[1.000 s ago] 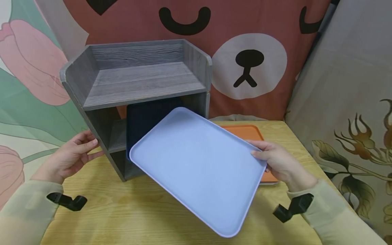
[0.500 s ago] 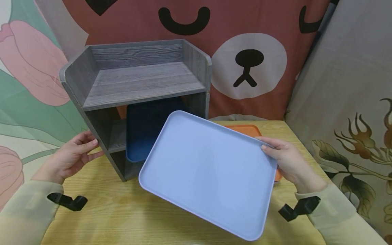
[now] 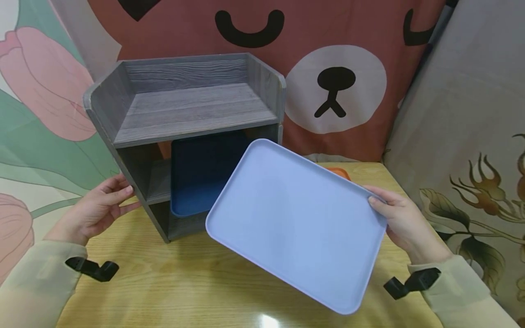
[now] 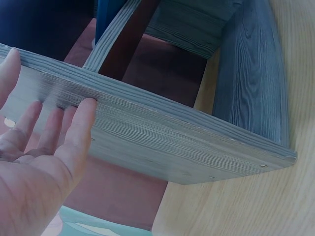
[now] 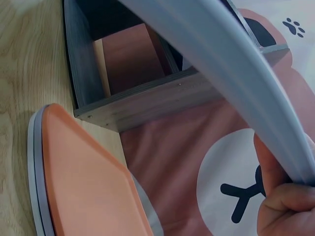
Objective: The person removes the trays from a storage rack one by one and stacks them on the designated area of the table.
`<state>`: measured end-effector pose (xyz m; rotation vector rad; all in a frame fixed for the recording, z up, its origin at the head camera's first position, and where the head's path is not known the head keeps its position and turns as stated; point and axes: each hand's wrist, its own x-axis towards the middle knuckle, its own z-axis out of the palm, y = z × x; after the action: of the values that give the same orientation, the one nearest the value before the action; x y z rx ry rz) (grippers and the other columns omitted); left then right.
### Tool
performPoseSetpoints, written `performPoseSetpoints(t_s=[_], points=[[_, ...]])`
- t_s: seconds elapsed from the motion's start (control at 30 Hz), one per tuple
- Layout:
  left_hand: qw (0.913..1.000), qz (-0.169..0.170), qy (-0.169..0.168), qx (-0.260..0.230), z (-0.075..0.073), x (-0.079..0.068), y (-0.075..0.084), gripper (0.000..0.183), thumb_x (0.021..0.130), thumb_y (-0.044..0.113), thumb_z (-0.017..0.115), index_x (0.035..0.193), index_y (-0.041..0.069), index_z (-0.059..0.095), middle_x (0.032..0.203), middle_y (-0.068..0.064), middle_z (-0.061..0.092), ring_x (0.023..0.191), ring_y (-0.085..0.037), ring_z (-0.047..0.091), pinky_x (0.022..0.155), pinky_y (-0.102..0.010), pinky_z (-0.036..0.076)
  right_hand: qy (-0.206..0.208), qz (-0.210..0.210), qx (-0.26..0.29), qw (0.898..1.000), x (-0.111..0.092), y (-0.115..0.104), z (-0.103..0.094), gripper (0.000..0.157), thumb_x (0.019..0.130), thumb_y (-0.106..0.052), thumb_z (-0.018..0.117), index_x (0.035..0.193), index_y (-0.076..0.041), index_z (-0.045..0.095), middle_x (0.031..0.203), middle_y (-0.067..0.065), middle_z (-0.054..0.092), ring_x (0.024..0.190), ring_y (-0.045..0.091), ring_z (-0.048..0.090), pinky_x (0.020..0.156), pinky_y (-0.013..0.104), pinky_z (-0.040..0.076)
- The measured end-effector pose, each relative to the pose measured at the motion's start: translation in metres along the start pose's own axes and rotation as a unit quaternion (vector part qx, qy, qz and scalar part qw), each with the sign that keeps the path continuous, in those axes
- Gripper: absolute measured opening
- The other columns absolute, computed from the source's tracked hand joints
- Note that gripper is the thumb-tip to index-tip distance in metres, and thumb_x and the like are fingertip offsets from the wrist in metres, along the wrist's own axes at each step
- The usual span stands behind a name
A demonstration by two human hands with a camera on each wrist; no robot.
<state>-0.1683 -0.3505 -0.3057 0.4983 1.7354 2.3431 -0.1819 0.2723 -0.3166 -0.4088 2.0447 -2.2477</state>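
My right hand [image 3: 404, 221] pinches a light blue tray [image 3: 299, 223] by its right corner, thumb on the upper face. The tray is tilted in the air, in front of the grey wooden shelf [image 3: 197, 105]. In the right wrist view the light blue tray [image 5: 231, 59] crosses the upper right, with thumb and fingers at its edge. My left hand [image 3: 104, 205] rests at the shelf's left side. The left wrist view has its fingertips [image 4: 87, 105] against the side panel and the thumb at the front edge. A dark blue tray [image 3: 193, 182] sits in the shelf's middle, jutting forward.
An orange tray [image 5: 88, 177] lies on top of a small stack of trays, right of the shelf. The held tray hides most of it in the head view. A wooden table [image 3: 172, 282] bears everything. Printed cloths [image 3: 471, 114] hang behind and at both sides.
My right hand has moved the light blue tray to the right, away from the shelf, uncovering more of the dark blue tray and covering more of the orange one. My left hand stays in place.
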Motion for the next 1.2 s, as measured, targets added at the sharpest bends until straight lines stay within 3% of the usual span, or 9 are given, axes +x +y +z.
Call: performPoseSetpoints(t_s=[0.57,0.83,1.2], points=[[1.0,-0.003,0.003,0.004,0.0,0.0,0.0,0.041,0.102,-0.002,0.039,0.138,0.015,0.044,0.128,0.0,0.055,0.114,-0.012,0.059,0.09,-0.034,0.053,-0.004,-0.026,0.043,0.999,-0.016,-0.001,-0.029,0.029,0.1,-0.008,0.049,0.121,-0.018,0.066,0.107,-0.001,0.07,0.087,0.014,0.069,0.067,0.028,0.058],[0.9999,-0.003,0.015,0.007,0.001,0.0,0.001,0.04,0.101,-0.002,0.04,0.137,0.016,0.047,0.126,0.0,0.056,0.112,-0.013,0.06,0.088,-0.034,0.054,0.037,-0.036,0.044,0.998,-0.024,-0.001,-0.046,0.028,0.099,-0.01,0.051,0.123,-0.016,0.065,0.106,-0.002,0.07,0.085,0.014,0.07,0.064,0.029,0.058],[0.9997,-0.007,0.016,0.015,0.001,-0.001,0.001,0.04,0.101,-0.002,0.04,0.137,0.016,0.045,0.126,0.0,0.055,0.111,-0.012,0.06,0.089,-0.033,0.054,0.065,-0.051,0.095,0.992,-0.027,0.0,-0.058,0.028,0.098,-0.009,0.053,0.122,-0.012,0.066,0.107,-0.001,0.071,0.089,0.014,0.07,0.066,0.029,0.059]])
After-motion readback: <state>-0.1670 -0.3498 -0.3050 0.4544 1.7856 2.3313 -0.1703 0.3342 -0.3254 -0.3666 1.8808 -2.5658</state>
